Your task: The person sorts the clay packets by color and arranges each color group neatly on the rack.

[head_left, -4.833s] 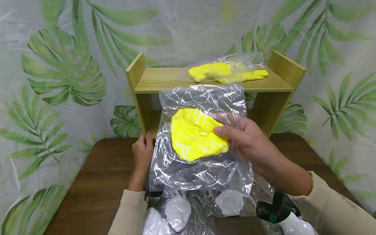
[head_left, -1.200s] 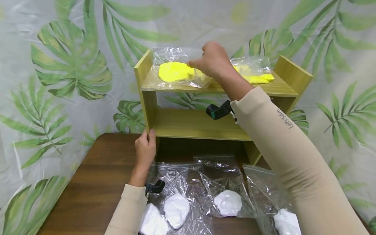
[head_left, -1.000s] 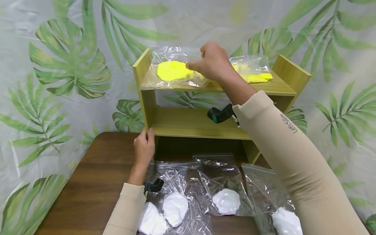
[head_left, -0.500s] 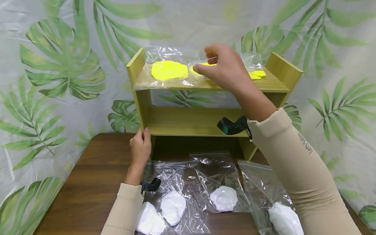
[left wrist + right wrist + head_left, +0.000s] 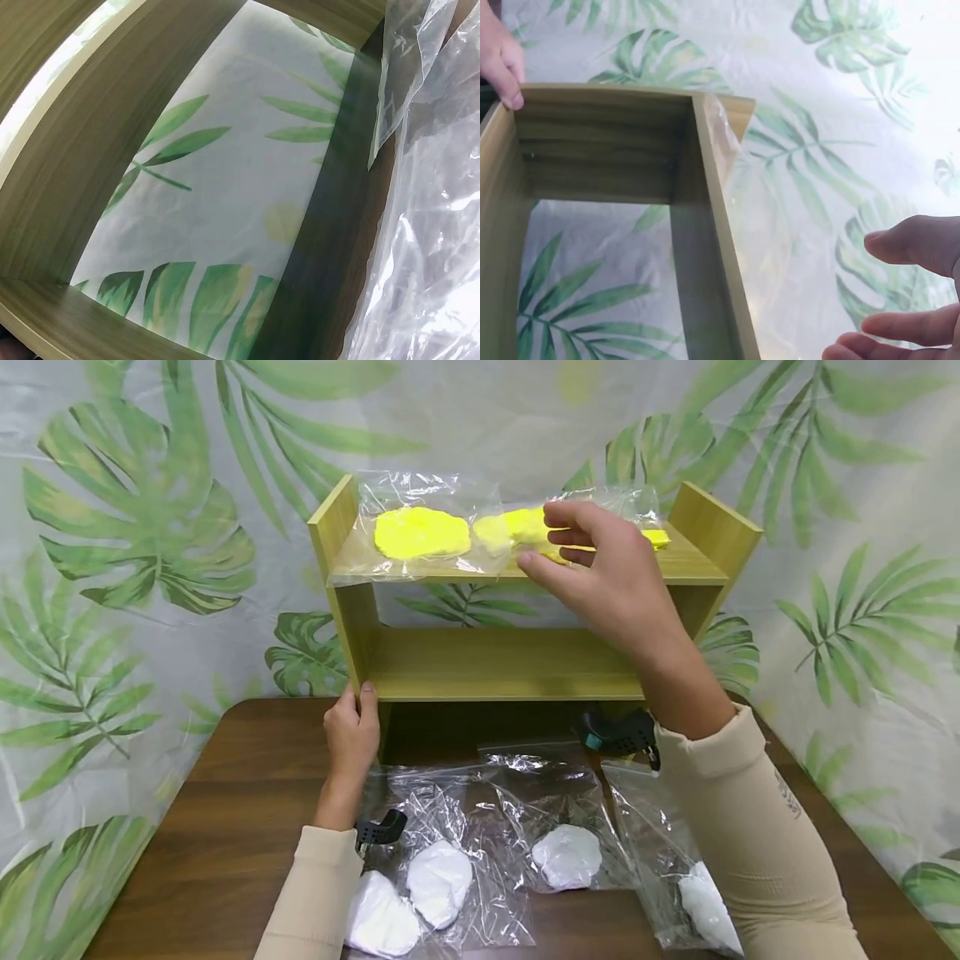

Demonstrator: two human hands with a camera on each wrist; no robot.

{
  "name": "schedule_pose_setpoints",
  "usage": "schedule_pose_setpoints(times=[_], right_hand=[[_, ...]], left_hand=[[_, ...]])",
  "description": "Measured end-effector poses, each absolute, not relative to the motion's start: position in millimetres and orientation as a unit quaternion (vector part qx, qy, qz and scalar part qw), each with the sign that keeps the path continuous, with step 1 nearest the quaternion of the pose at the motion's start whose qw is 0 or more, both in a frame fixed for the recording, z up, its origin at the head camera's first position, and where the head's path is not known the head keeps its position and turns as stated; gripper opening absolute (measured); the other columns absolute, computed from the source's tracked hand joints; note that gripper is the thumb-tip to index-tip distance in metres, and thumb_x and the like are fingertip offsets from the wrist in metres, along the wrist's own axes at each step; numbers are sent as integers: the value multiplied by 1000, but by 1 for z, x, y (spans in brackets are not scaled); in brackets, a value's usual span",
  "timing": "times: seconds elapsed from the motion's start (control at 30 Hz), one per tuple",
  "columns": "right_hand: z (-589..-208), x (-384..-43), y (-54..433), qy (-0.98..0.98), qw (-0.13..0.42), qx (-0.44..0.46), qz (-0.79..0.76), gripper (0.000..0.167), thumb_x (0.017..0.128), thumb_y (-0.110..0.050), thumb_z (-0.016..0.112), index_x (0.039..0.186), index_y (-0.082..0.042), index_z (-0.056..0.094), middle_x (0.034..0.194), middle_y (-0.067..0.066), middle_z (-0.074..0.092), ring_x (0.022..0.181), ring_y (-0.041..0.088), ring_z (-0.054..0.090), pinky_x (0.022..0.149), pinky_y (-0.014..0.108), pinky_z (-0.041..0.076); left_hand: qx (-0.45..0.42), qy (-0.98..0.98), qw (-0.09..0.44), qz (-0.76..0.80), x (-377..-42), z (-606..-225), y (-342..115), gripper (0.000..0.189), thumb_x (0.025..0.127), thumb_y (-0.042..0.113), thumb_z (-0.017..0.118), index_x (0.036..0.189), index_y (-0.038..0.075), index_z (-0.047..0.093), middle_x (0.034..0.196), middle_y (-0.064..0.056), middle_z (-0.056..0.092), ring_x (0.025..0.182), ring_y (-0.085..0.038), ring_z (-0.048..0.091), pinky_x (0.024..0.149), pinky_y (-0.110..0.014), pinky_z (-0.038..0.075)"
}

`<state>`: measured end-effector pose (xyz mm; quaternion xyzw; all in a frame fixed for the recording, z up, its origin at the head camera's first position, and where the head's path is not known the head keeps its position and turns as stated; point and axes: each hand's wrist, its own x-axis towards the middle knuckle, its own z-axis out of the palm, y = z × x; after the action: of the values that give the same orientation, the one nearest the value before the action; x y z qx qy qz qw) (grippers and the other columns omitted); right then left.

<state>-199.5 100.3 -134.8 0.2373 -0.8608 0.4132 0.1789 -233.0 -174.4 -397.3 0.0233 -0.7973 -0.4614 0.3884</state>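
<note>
My left hand [image 5: 352, 728] grips the lower left side panel of a small wooden shelf [image 5: 480, 664], its thumb along the front edge. In front of the top board hovers my right hand [image 5: 611, 572], fingers apart and loosely bent, holding nothing. A clear plastic bag with a flattened yellow lump, perhaps clay [image 5: 422, 533], lies at the left of the top board. Beside it, another bagged yellow lump [image 5: 525, 527] is partly hidden behind the right hand. In the right wrist view, the right thumb and fingers [image 5: 911, 326] stand apart from the shelf.
On the dark wooden table [image 5: 217, 810], several clear zip bags hold white lumps, one white lump [image 5: 567, 857] near the middle and another white lump [image 5: 705, 902] partly behind the right sleeve. A leaf-patterned cloth [image 5: 480, 418] hangs behind the shelf.
My right hand carried the bagged yellow lump up onto the shelf's top left, let go, and has drawn back to the right with its fingers spreading. My left hand stays on the side panel.
</note>
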Motion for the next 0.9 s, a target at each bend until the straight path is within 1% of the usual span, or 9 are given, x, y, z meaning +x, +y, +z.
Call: schedule_pose_setpoints(times=[0.17, 0.23, 0.33, 0.43, 0.53, 0.63, 0.7, 0.77, 0.9], right_hand=[[-151, -190, 114, -836, 218, 247, 438, 51, 88, -22, 71, 134, -6, 55, 135, 7, 55, 120, 19, 54, 99, 32, 44], [-159, -187, 118, -826, 228, 256, 447, 49, 89, -19, 70, 133, -4, 55, 133, 9, 56, 120, 19, 54, 99, 31, 44], [-174, -182, 123, -807, 240, 270, 468, 47, 89, -14, 70, 131, -1, 56, 131, 9, 57, 119, 18, 55, 99, 30, 43], [-187, -176, 129, -789, 256, 270, 490, 45, 88, -10, 70, 129, -1, 57, 129, 9, 59, 118, 17, 55, 99, 29, 44], [-197, -172, 132, -765, 271, 274, 516, 44, 87, -4, 69, 129, 0, 57, 128, 11, 59, 118, 20, 55, 99, 32, 44], [-205, -168, 137, -752, 284, 268, 531, 44, 87, -1, 68, 129, -1, 57, 128, 11, 59, 119, 20, 55, 100, 33, 43], [-210, -165, 142, -748, 296, 255, 536, 44, 86, 0, 68, 129, -2, 58, 128, 10, 59, 118, 20, 55, 99, 32, 43], [-217, -163, 148, -746, 307, 236, 541, 44, 86, 0, 69, 128, -3, 59, 128, 9, 59, 118, 19, 56, 99, 31, 44], [-233, -162, 160, -730, 328, 204, 564, 44, 85, 2, 69, 127, -2, 60, 127, 11, 60, 118, 22, 56, 98, 30, 44]], left_hand=[[21, -799, 392, -457, -235, -397, -172, 33, 100, 28, 45, 80, 4, 53, 57, -12, 40, 61, -35, 48, 59, -49, 41], [26, -798, 397, -453, -235, -397, -173, 33, 100, 28, 45, 79, 4, 52, 56, -10, 38, 60, -35, 47, 57, -48, 40], [32, -797, 401, -451, -233, -398, -174, 33, 100, 26, 45, 76, 5, 50, 55, -7, 32, 56, -33, 41, 54, -44, 35], [30, -801, 396, -448, -233, -398, -174, 34, 101, 26, 45, 73, 6, 47, 55, -7, 32, 55, -31, 40, 52, -42, 33], [20, -804, 390, -448, -232, -398, -176, 36, 102, 27, 44, 71, 7, 44, 54, -6, 33, 50, -26, 37, 49, -40, 31], [14, -803, 389, -452, -232, -397, -178, 37, 102, 26, 43, 69, 8, 41, 52, -4, 30, 45, -21, 29, 46, -37, 27], [14, -802, 391, -451, -232, -396, -179, 37, 102, 26, 43, 69, 9, 41, 52, -3, 29, 45, -19, 28, 46, -35, 26], [16, -803, 391, -448, -232, -396, -180, 37, 102, 26, 43, 70, 8, 41, 53, -2, 29, 46, -20, 29, 47, -36, 27], [26, -809, 378, -450, -232, -397, -178, 36, 102, 28, 43, 71, 8, 43, 53, -3, 30, 49, -24, 33, 48, -37, 28]])
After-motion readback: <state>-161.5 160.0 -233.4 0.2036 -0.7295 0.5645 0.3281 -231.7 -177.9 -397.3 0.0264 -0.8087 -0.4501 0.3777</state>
